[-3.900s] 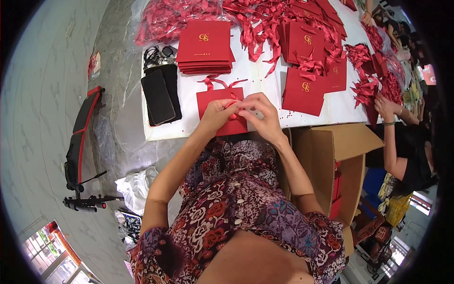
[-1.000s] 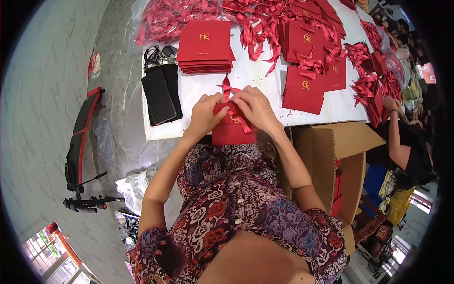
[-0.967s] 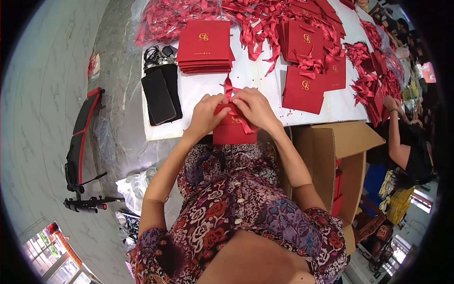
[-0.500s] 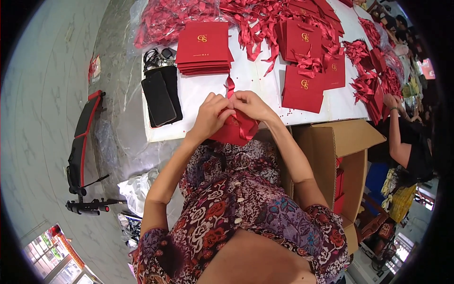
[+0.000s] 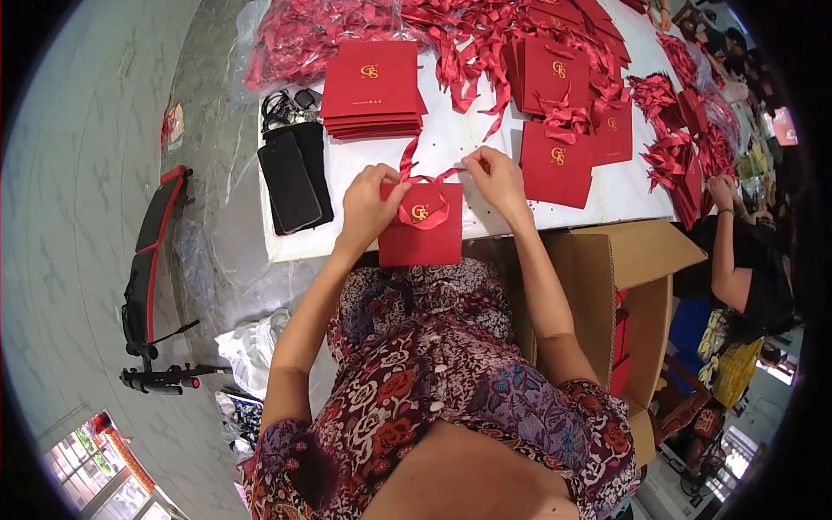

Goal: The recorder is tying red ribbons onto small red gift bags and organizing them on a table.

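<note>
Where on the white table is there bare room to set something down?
Between the phone and left hand; a specked patch between the stack and right bags; and right of those bags, before the ribbon bundle. Crowded: the far side, heaped with ribbons, and near middle, under the bag in hand.

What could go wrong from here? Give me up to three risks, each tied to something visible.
1. The right hand pinches the red ribbon out to one side; a hard pull might skew the red bag, with the left hand at its top left corner.
2. The bag's lower edge overhangs the white table, so it could slip toward the lap.
3. A ribbon tail runs up near the bag stack and might snag.
</note>
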Tool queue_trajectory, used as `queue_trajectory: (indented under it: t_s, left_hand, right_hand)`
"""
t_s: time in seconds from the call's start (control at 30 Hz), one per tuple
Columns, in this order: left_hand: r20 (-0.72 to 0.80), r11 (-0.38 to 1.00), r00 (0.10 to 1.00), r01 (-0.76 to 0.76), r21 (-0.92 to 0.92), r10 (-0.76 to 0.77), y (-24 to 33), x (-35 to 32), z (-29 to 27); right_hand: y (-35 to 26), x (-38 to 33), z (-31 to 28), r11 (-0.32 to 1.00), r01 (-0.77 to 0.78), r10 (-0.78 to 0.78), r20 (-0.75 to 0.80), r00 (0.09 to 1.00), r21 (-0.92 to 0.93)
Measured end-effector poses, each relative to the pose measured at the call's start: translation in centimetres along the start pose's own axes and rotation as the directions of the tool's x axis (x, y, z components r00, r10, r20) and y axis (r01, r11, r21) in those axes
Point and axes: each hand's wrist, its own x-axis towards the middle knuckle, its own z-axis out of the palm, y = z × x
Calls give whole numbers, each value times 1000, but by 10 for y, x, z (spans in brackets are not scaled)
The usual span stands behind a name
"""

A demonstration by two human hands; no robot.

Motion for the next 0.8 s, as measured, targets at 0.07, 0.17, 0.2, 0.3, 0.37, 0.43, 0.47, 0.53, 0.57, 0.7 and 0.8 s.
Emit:
queue_trajectory:
  t_s: [0.07,0.17,0.2,0.3,0.37,0.43,0.47,0.53,0.57,0.7,0.8]
  left_hand:
    - [-19,995,999,-31,96,33,5,5,2]
    - [-15,966,996,-81,244,87,11,16,8]
    - [7,950,994,-103,295,105,11,20,11]
    - [35,932,995,-98,350,91,3,26,25]
    - [44,946,999,-35,322,22,-2,27,32]
    - [57,956,997,29,293,-48,-5,26,38]
    - [41,969,998,29,247,-40,-5,26,38]
    - [24,979,999,27,200,-32,-4,24,39]
    - [21,985,991,126,120,-129,-2,23,38]
    - [175,727,895,437,-529,-411,-13,23,41]
    - [257,547,876,461,-699,-409,-10,23,42]
  right_hand:
    - [-2,-4,-2,959,-44,51,16,999,-282]
    - [-12,-4,4,913,-136,155,18,988,-384]
    - [-17,-2,6,914,-135,154,20,988,-384]
    - [-29,3,11,901,-174,225,82,971,-398]
    - [-24,5,21,899,-112,153,64,986,-423]
    - [-12,7,33,916,-84,104,29,994,-393]
    - [-11,8,36,931,-50,53,-3,999,-362]
    - [-7,7,36,969,-11,12,2,1000,-248]
    - [-6,6,36,991,29,-29,2,1000,-132]
    - [-11,-1,36,973,11,-22,43,999,232]
    - [-18,-7,37,957,81,-97,43,994,279]
